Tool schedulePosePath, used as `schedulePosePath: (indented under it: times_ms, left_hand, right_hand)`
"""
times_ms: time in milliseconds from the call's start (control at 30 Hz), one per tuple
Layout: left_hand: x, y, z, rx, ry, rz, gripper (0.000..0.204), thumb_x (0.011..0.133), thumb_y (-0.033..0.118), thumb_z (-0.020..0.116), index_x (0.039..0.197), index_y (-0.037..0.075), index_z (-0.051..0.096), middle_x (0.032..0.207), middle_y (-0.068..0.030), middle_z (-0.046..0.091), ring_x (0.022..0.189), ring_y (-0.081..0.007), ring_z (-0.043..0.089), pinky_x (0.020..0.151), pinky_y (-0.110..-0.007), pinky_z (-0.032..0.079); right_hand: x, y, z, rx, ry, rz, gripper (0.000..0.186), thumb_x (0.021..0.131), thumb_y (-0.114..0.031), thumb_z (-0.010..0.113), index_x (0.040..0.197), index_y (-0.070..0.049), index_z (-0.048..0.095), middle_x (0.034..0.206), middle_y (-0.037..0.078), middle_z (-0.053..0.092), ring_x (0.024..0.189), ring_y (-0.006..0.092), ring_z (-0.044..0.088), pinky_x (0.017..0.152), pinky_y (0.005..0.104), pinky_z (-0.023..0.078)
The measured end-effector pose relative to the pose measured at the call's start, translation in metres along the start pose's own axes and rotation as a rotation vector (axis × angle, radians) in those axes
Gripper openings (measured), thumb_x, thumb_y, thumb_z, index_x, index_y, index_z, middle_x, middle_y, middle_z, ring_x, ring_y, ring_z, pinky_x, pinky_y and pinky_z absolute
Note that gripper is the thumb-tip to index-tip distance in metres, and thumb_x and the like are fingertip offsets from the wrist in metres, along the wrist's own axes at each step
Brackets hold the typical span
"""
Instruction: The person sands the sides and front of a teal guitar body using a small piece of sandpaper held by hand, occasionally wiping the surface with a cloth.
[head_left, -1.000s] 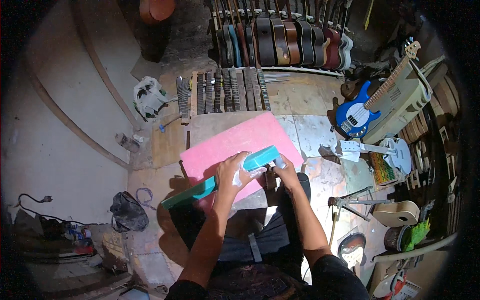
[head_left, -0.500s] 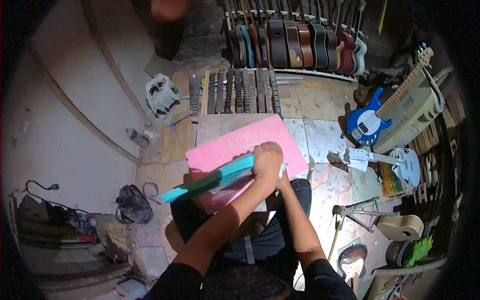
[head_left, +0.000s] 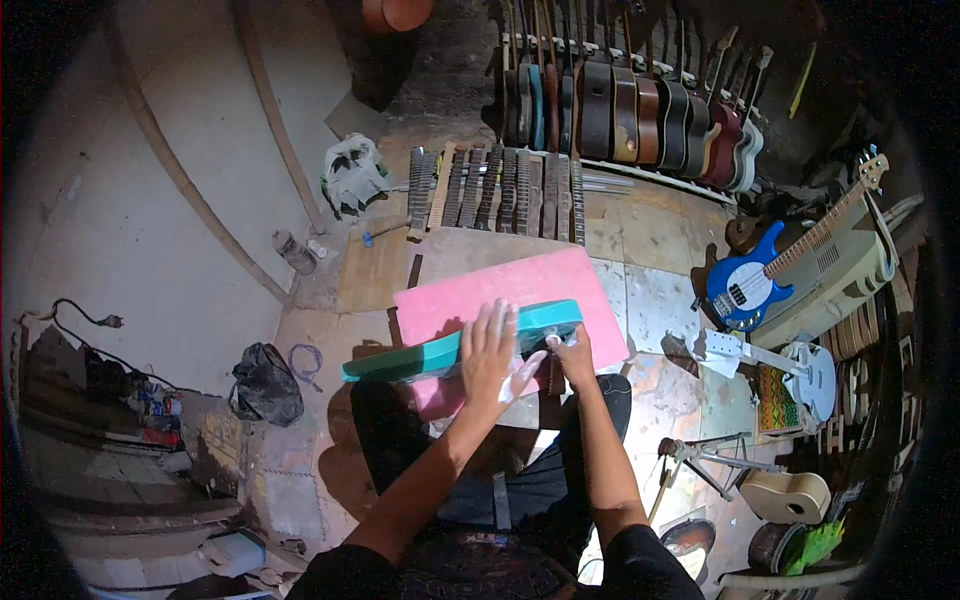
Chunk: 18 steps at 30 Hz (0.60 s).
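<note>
A long teal slab (head_left: 400, 362) with a dark recess near its right end lies tilted across a pink board (head_left: 590, 300) over my lap. My left hand (head_left: 488, 360) rests on the slab, fingers stretched out and upward, with white residue or material at its thumb side. My right hand (head_left: 570, 355) is closed at the slab's right end around a small light-coloured item that I cannot make out. Under the pink board is a greyish board (head_left: 470, 250).
Guitar necks (head_left: 480, 190) lie in a row beyond, below racked guitars (head_left: 640, 120). A blue bass (head_left: 750, 290), a white guitar (head_left: 805, 385) and a metal stand (head_left: 700, 460) are to my right. A plastic bag (head_left: 265, 385) and cables are left, beside the wall (head_left: 120, 250).
The view has shifted. My left hand moved across to the slab's right end over my right hand, then back leftward, fingers now stretched out. The slab has shifted slightly against the pink board.
</note>
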<state>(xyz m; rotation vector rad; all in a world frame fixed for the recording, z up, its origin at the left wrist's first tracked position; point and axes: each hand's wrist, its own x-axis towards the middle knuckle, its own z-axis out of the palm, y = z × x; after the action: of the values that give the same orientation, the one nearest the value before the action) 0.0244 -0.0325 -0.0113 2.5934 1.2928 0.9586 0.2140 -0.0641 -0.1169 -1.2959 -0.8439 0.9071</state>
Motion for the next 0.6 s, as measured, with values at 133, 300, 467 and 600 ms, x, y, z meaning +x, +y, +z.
schedulePosePath:
  times_ms: [133,300,467,600]
  left_hand:
    - [-0.038,-0.053,-0.006,0.111,-0.067,-0.143,0.099,0.089,0.057,0.072,0.157,-0.004,0.035,0.164,-0.0248,0.034,0.153,-0.0426,0.031,0.124,-0.058,0.023]
    - [-0.057,-0.09,-0.027,0.134,-0.133,-0.255,0.11,0.087,0.067,0.071,0.159,-0.005,0.031,0.167,-0.0247,0.03,0.154,-0.0473,0.025,0.125,-0.061,0.018]
    - [-0.029,-0.039,-0.017,0.051,-0.085,-0.258,0.115,0.08,0.07,0.074,0.155,-0.008,0.037,0.166,-0.0249,0.031,0.156,-0.0466,0.019,0.124,-0.066,0.012]
    - [0.021,0.029,-0.005,-0.048,-0.113,-0.1,0.104,0.077,0.066,0.076,0.15,-0.002,0.049,0.165,-0.0196,0.036,0.155,-0.0436,0.023,0.125,-0.064,0.012]
  right_hand:
    - [0.008,0.004,-0.004,-0.083,0.037,-0.058,0.05,0.088,-0.015,0.083,0.13,-0.006,0.056,0.113,0.004,0.066,0.102,0.0162,0.062,0.09,0.0332,0.052]
    - [0.008,-0.015,0.004,-0.051,0.02,0.071,0.046,0.09,-0.012,0.08,0.129,-0.006,0.057,0.108,0.002,0.066,0.095,0.0132,0.061,0.083,0.0298,0.051]
    - [0.01,-0.004,0.013,-0.086,0.019,-0.019,0.05,0.092,-0.013,0.078,0.136,-0.007,0.054,0.119,0.007,0.064,0.107,0.0189,0.061,0.091,0.0348,0.052]
    - [0.025,0.04,-0.009,0.094,-0.087,0.041,0.052,0.097,-0.016,0.072,0.143,-0.005,0.05,0.133,0.011,0.062,0.122,0.023,0.058,0.106,0.0409,0.047]
